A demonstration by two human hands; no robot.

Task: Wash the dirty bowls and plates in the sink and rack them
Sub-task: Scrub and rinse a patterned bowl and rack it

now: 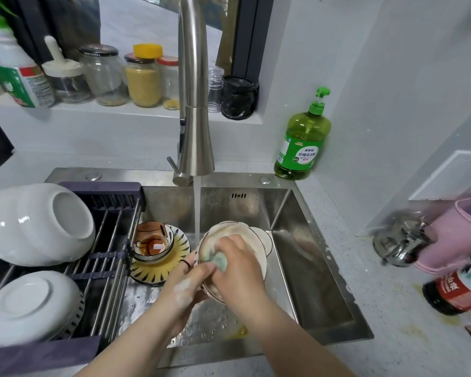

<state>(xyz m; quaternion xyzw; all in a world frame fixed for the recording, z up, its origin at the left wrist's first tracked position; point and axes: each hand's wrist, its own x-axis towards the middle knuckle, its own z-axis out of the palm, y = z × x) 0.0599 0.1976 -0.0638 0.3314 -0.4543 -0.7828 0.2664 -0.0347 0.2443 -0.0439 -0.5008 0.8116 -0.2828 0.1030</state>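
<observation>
Over the steel sink [310, 268], my left hand [185, 284] grips the lower rim of a tilted cream bowl [229, 231]. My right hand [239, 265] presses a green sponge [215, 259] into the bowl's inside. Water runs from the tap [195, 104] just left of the bowl. Behind the bowl a white plate [265, 239] leans in the sink. A patterned small bowl [152, 242] with brown residue sits on a yellow striped plate [161, 263] at the sink's left. Two white bowls [36, 221] [30, 303] lie upside down on the dark rack [112, 257].
A green dish soap bottle [302, 140] stands on the counter behind the sink's right corner. Jars [143, 77] line the window ledge. At the right are a metal pot [400, 240], a pink basket [457, 235] and a dark sauce bottle [457, 289].
</observation>
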